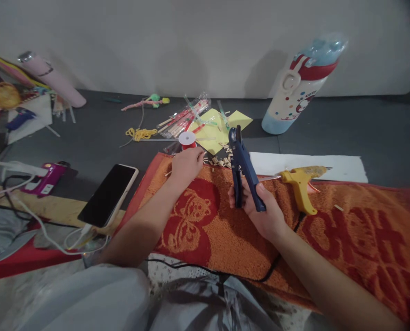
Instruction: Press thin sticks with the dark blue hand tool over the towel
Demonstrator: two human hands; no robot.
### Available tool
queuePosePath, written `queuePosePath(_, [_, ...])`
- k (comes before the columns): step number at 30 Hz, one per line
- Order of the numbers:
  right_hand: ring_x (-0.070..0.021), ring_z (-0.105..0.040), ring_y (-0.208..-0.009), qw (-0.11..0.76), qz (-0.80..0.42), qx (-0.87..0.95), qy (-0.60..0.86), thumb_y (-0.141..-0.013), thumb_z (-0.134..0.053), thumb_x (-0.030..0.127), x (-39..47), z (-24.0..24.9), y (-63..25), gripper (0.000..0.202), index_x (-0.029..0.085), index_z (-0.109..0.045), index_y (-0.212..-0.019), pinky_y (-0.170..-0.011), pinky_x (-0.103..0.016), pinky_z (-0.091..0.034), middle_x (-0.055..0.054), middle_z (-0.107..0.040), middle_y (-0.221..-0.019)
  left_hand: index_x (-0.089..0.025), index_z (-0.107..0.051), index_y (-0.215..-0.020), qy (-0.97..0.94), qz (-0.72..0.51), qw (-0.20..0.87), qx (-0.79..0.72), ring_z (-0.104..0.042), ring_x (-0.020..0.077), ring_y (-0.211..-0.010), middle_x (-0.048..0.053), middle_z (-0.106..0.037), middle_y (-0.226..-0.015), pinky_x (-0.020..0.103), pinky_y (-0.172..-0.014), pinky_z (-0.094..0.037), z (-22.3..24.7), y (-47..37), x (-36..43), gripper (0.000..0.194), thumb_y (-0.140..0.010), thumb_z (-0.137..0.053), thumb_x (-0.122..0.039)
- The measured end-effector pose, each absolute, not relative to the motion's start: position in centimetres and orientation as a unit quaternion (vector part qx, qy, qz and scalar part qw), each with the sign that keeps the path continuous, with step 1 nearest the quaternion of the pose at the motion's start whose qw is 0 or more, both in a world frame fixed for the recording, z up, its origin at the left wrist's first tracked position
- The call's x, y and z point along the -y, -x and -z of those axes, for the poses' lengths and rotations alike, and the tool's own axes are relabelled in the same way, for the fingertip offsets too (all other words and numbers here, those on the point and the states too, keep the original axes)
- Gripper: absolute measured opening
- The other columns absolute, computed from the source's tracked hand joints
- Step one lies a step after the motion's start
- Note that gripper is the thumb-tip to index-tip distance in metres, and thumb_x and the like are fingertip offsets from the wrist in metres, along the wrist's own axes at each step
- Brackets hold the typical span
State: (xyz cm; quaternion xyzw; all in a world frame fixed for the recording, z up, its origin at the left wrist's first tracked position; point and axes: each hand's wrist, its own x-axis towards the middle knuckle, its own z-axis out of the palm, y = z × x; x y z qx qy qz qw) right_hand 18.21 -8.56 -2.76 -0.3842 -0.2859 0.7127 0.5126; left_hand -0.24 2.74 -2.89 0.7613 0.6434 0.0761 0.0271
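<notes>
My right hand [262, 207] is wrapped round the handles of a dark blue cutting tool [244, 168], which points up and away. My left hand [188, 164] is closed in a pinch at the far edge of the orange towel [239, 239]; what its fingertips hold is too small to make out. Just beyond it stands a white-topped spool of red material [187, 138]. Small cut wooden pieces [222, 162] lie in a pile between my hands. Right of the tool, a yellow glue gun [299, 181] rests on the towel and a white strip [343, 167].
Yellow paper [213, 133] and wrapped sticks [186, 117] lie behind the spool. A tilted bottle [301, 87] stands at the back right. On the left are a phone [108, 195], a purple power adapter [48, 178], white cables and a pink flask [53, 80].
</notes>
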Motion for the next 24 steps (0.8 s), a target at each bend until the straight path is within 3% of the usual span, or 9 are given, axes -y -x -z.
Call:
queuePosePath(18, [-0.0278, -0.066, -0.089, 0.491, -0.706, 0.325, 0.393, -0.072, -0.058, 0.068, 8.57, 2.55, -18.19, 0.048, 0.021, -0.060, -0.083, -0.070, -0.039, -0.054, -0.008, -0.070, -0.084, -0.020, -0.069, -0.096, -0.744, -0.084, 0.035, -0.662, -0.068, 0.0262, -0.083, 0.010, -0.074, -0.090, 0.034, -0.071, -0.046, 3.22, -0.29, -3.34, 0.027, -0.091, -0.044, -0.029])
queuePosePath(24, [-0.0284, -0.066, -0.086, 0.487, -0.707, 0.326, 0.395, -0.070, -0.060, 0.069, 8.45, 2.47, -18.27, 0.050, 0.021, -0.061, -0.085, -0.070, -0.040, -0.054, -0.009, -0.071, -0.085, -0.020, -0.068, -0.092, -0.798, -0.118, 0.070, -0.586, -0.065, 0.0195, -0.074, 0.005, -0.072, -0.080, 0.028, -0.064, -0.042, 2.61, 0.08, -2.46, 0.022, -0.086, -0.049, -0.029])
